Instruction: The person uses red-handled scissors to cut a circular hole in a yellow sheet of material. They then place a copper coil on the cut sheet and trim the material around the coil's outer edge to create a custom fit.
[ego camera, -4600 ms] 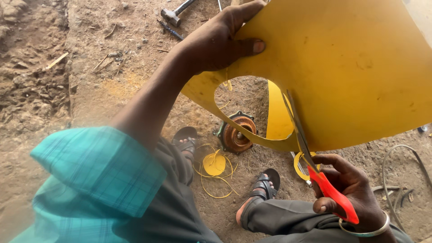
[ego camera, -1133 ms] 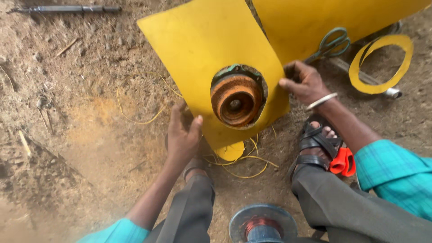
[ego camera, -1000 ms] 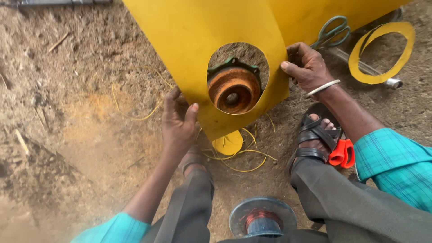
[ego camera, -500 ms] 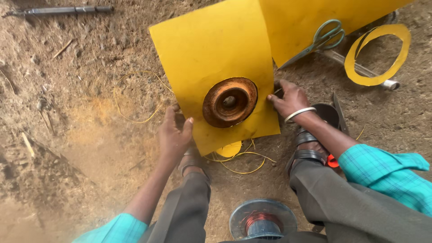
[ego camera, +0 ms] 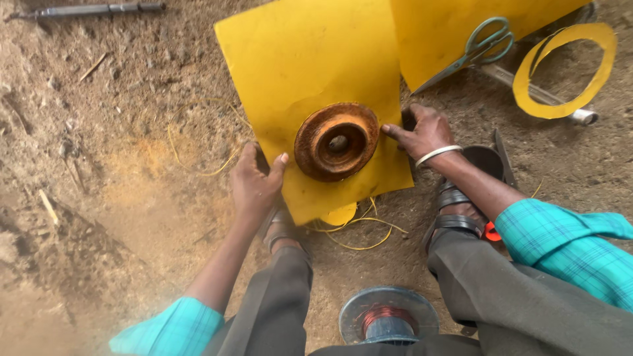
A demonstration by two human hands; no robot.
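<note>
A yellow sheet (ego camera: 310,66) lies on the dirt ground with a round hole cut in it, and a rusty round metal part (ego camera: 336,140) pokes up through that hole. My left hand (ego camera: 256,181) presses on the sheet's lower left edge, fingers spread. My right hand (ego camera: 422,132), with a metal bangle on the wrist, touches the sheet's right edge beside the rusty part. Neither hand grips anything.
A second yellow sheet (ego camera: 455,33) lies at the top right with green-handled scissors (ego camera: 471,53) on it. A cut yellow ring (ego camera: 567,69) rests over a metal pipe (ego camera: 560,105). A copper wire spool (ego camera: 388,316) stands between my legs. Yellow trimmings (ego camera: 349,227) lie by my sandals.
The sheet has been lowered flat over the rusty part, which now sits through the hole. Both hands came down to its edges. Much earlier I was cutting the sheet with red scissors.
</note>
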